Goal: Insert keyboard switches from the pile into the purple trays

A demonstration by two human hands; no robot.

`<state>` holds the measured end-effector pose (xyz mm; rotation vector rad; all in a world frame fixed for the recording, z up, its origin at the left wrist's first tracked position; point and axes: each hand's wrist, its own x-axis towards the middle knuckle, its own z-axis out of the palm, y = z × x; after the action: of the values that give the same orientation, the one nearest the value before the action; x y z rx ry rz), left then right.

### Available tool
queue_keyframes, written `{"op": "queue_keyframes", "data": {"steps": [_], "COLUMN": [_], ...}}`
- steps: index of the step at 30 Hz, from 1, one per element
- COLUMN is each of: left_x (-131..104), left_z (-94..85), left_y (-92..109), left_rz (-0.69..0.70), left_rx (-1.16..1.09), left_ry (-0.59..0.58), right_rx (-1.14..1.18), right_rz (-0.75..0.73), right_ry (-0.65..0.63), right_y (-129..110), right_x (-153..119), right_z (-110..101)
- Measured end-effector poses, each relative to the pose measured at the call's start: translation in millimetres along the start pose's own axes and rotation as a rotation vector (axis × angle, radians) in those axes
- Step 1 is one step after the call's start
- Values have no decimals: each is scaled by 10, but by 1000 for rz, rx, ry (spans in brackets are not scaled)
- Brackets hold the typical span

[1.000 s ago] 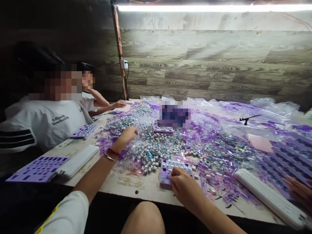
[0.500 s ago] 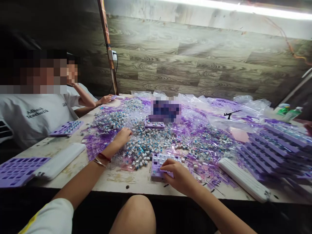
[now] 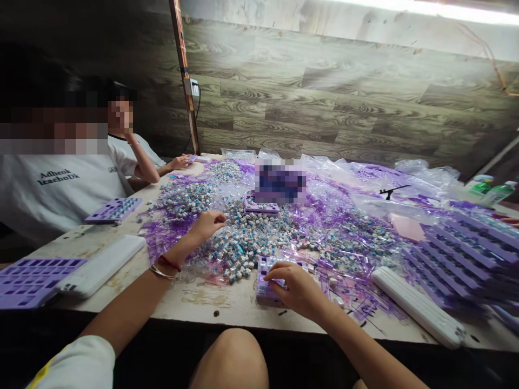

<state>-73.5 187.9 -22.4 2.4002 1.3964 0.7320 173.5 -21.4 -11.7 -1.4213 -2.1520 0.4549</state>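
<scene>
A loose pile of keyboard switches [image 3: 251, 237], white and grey with blue stems, spreads over the middle of the table. Above its left side is my left hand [image 3: 206, 226], fingertips pinched together; whatever they hold is too small to make out. At the near edge lies a purple keypad [image 3: 263, 292] with light switches in some of its square holes. My right hand [image 3: 298, 289] rests over it, thumb and forefinger curled close together at its upper face. The fingers hide what, if anything, is between them. Another purple keypad [image 3: 261, 206] lies on the pile farther back.
Purple keyboard cases [image 3: 458, 259] are stacked at right, beside a white bar-shaped object [image 3: 417, 305]. A similar white bar [image 3: 103, 265] and a purple keyboard case [image 3: 34, 281] lie at left. Clear plastic bags [image 3: 324, 165] and bottles [image 3: 500, 193] are behind. Two people sit at left.
The view has shifted slightly, moving the table contents rightward. My left hand has turned a little, its pinched fingertips now pointing right. My right hand stays over the keypad.
</scene>
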Motion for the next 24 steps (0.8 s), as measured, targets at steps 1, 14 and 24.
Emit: {"op": "queue_keyframes", "data": {"steps": [1, 14, 24], "left_x": [-21, -493, -541], "left_z": [1, 175, 119], "left_y": [73, 839, 883], "left_rz": [19, 50, 71], "left_rx": [-120, -1131, -1036], "left_ry": [-29, -706, -690], "right_rx": [6, 188, 285], "right_rz": [4, -108, -157], "right_ry": [9, 345, 236], "right_y": [-9, -92, -84], "right_x": [19, 358, 402], "right_z": [6, 147, 165]}}
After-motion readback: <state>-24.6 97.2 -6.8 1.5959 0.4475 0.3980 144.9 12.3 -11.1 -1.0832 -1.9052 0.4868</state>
